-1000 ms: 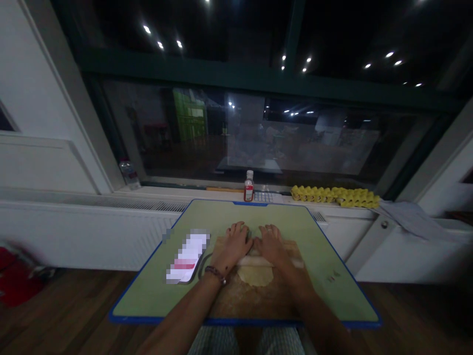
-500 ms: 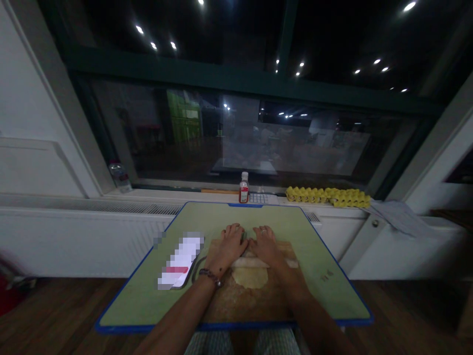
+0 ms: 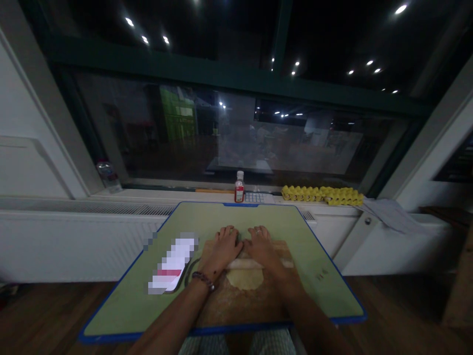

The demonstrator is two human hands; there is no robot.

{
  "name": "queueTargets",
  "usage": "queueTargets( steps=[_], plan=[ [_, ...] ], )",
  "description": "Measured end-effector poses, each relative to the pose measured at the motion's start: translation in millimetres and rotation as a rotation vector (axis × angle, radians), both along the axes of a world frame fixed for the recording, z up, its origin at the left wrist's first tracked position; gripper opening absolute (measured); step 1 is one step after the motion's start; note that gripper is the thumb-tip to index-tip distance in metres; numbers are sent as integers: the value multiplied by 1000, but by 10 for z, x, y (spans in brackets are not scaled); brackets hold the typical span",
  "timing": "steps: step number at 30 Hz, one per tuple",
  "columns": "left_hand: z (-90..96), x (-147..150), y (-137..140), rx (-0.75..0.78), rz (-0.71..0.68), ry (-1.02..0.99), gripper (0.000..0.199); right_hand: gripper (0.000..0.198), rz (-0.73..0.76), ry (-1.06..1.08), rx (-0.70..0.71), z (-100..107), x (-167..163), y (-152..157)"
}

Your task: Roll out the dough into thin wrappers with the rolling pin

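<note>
A pale rolling pin lies crosswise on a wooden board. My left hand rests palm down over its left part, fingers stretched forward. Beside it my right hand lies flat over the pin too, a ring on one finger, the thumbs close together. Both hands are open, pressing from above rather than wrapping round. Just on my side of the pin is a thin, flattened piece of dough, its far edge meeting the pin. The palms hide part of the pin.
The board sits on a green, blue-edged table. A phone with a lit screen lies to the left. Behind, the windowsill holds a red-labelled bottle, a keyboard, yellow egg cartons, a grey cloth and a water bottle.
The whole view has shifted slightly, so everything appears a little further left. Both hands stay flat over the rolling pin, with no clear movement against the board.
</note>
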State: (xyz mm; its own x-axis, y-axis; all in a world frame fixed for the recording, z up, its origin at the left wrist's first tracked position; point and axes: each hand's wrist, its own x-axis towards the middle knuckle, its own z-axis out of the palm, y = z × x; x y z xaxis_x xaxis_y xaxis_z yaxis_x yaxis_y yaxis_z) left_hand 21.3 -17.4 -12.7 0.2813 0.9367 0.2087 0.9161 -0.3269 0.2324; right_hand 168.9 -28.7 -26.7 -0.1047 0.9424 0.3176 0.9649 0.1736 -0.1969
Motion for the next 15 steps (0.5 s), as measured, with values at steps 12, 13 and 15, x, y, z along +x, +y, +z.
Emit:
queueTargets(
  steps=[12,13,15],
  plan=[
    [11,1,31,27,-24,5,30,39,24,-3,48,-36,7,44],
    [13,3,36,16,-18,5,29,39,20,0,48,-33,5,43],
    [20,2,-5,11,-15,0,28,37,23,8,56,-46,5,4]
  ],
)
